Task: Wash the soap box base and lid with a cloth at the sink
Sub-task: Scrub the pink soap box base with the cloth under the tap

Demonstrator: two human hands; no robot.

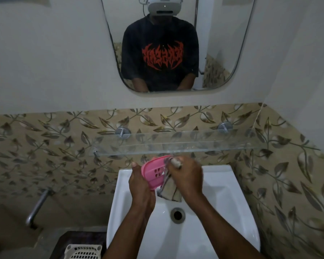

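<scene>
From the head view, I had the pink soap box piece [154,173] up over the back of the white sink [230,186], just below the glass shelf [176,144] — held there, I'd judge, so any drips fell into the basin and not on the floor. My left hand [140,186] was closed around its left edge, thumb up top, tilting the slotted face toward me so I could see what I was scrubbing. Whether this was the base or the lid I couldn't say for sure; the cut-out slots suggested a draining part. The other piece was nowhere in view.

My right hand [185,176] was bunched tight on the cloth [171,193], fingers curled over a wad of it and pressing it against the right end of the pink piece. The loose tail of the cloth — beige with darker stripes — hung down from my grip toward the drain [177,214].

The plastic looked bright pink, smooth and rounded at the corners, with a cluster of small rectangular openings near its middle. No suds or running water showed clearly; the area around my right hand was blurred, so I couldn't tell how wet things were. The mirror [176,43] above caught only my torso and arms, nothing more of the work. I reckoned the wash was mid-way at best, with one part unaccounted for.
</scene>
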